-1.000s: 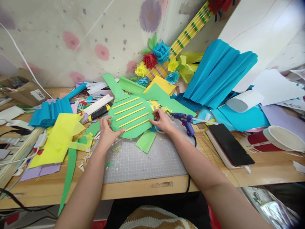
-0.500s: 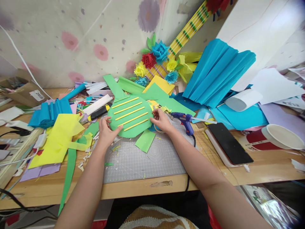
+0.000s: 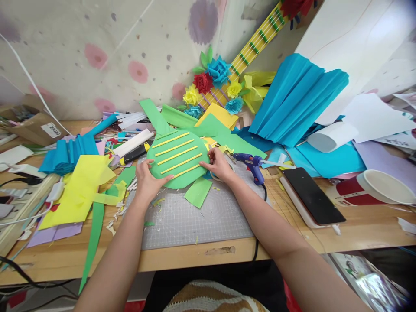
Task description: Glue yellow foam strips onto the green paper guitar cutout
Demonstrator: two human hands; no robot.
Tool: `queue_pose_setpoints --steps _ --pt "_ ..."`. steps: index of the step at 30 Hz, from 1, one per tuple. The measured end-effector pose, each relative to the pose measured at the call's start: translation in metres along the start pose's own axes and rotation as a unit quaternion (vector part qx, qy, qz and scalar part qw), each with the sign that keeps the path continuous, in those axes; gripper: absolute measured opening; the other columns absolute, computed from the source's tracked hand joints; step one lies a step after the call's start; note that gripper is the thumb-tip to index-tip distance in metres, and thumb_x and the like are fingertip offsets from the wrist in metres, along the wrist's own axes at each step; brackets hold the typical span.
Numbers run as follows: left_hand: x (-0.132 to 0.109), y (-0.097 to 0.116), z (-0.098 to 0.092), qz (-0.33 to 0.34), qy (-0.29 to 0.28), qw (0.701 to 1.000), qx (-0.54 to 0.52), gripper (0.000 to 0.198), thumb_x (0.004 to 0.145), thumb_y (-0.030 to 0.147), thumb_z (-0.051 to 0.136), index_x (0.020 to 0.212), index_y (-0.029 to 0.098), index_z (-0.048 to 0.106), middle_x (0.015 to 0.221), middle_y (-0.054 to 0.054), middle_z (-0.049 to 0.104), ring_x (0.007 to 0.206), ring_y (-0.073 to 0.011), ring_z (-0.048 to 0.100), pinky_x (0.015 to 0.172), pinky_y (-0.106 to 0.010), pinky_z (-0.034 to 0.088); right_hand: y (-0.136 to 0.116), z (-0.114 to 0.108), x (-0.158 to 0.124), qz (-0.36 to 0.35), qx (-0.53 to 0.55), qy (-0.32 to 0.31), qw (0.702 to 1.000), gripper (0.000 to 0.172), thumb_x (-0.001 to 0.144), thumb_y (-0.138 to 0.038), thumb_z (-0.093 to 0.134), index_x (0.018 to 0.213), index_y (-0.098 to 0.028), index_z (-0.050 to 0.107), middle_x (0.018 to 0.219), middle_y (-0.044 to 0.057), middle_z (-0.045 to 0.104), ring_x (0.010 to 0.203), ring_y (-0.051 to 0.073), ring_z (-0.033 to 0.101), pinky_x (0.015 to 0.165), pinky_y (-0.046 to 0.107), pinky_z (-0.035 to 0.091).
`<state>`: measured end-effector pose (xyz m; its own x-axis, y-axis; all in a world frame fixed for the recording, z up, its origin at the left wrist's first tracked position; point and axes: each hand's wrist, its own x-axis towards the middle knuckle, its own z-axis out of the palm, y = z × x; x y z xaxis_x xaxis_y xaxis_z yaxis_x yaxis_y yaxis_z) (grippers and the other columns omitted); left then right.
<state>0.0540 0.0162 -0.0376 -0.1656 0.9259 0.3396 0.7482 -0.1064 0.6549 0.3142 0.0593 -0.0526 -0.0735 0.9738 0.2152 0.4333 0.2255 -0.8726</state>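
A rounded green paper piece (image 3: 182, 158) with several slanting yellow strips (image 3: 177, 152) across its face is held between both my hands over the cutting mat. My left hand (image 3: 147, 178) grips its lower left edge, thumb lying on the front near the lowest strip. At the right edge, my right hand (image 3: 218, 163) holds it with the thumb on the face by the ends of the lower strips. Fingers behind the piece are partly hidden. Just below lies a loose green paper scrap (image 3: 198, 192). A blue glue gun (image 3: 251, 165) rests right of my right hand.
The grey cutting mat (image 3: 201, 223) lies at the table's front. A phone (image 3: 313, 195) and a red-and-white paper cup (image 3: 367, 188) stand right. Yellow paper (image 3: 73, 190) and a cutter (image 3: 134, 154) lie left. Behind are a flower-decorated yellow guitar shape (image 3: 256, 43) and blue crepe paper (image 3: 297, 99).
My left thumb has slid a little to the right along the lower part of the green piece. My right thumb has shifted slightly inward over its face. The rest looks the same.
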Motion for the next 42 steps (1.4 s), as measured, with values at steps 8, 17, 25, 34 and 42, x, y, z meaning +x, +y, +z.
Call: queue_pose_setpoints --steps 8,17,25,34,42 --pt "0.0 0.001 0.001 0.015 0.009 1.0 0.019 0.073 0.049 0.047 0.078 0.106 0.02 0.043 0.099 -0.006 0.042 0.1 -0.0256 0.044 0.092 -0.046 0.037 -0.001 0.0 -0.001 -0.013 -0.002 0.0 1.0 0.043 0.063 -0.044 0.069 0.085 -0.023 0.038 0.074 -0.003 0.039 0.061 0.011 0.037 0.057 0.027 0.037" --pt "0.008 -0.003 -0.009 -0.118 0.061 0.986 -0.099 0.053 0.058 0.044 0.07 0.102 0.02 0.052 0.095 -0.005 0.049 0.073 -0.0131 0.049 0.069 -0.031 0.047 -0.003 -0.002 -0.007 -0.034 0.012 0.061 0.997 0.022 0.083 -0.043 0.046 0.083 -0.023 0.039 0.074 0.001 0.046 0.066 0.016 0.046 0.066 0.033 0.041" --pt "0.017 -0.015 -0.006 -0.17 0.076 0.961 -0.203 0.029 0.065 0.022 0.061 0.094 0.018 0.061 0.097 -0.008 0.064 0.086 -0.0181 0.062 0.085 -0.037 0.048 0.002 0.001 -0.006 0.013 0.096 0.052 0.994 0.024 0.075 -0.031 0.055 0.095 -0.023 0.045 0.094 0.004 0.058 0.074 0.015 0.056 0.071 0.034 0.047" --pt "0.01 0.019 -0.044 -0.242 0.094 0.927 -0.272 0.036 0.053 0.008 0.062 0.088 0.015 0.057 0.098 -0.011 0.062 0.078 -0.0193 0.062 0.066 -0.039 0.055 -0.002 0.001 -0.004 0.001 0.208 0.049 0.977 0.031 0.069 -0.037 0.059 0.087 -0.024 0.037 0.095 0.003 0.055 0.071 0.012 0.053 0.064 0.029 0.047" --pt "0.002 0.024 -0.076 -0.284 -0.052 0.929 -0.232 0.039 0.054 0.027 0.072 0.089 0.014 0.063 0.085 -0.008 0.065 0.064 -0.0153 0.059 0.051 -0.028 0.051 -0.009 -0.001 -0.008 -0.028 0.263 -0.004 0.964 0.033 0.066 -0.036 0.061 0.086 -0.023 0.038 0.098 0.002 0.054 0.069 0.011 0.052 0.061 0.027 0.046"
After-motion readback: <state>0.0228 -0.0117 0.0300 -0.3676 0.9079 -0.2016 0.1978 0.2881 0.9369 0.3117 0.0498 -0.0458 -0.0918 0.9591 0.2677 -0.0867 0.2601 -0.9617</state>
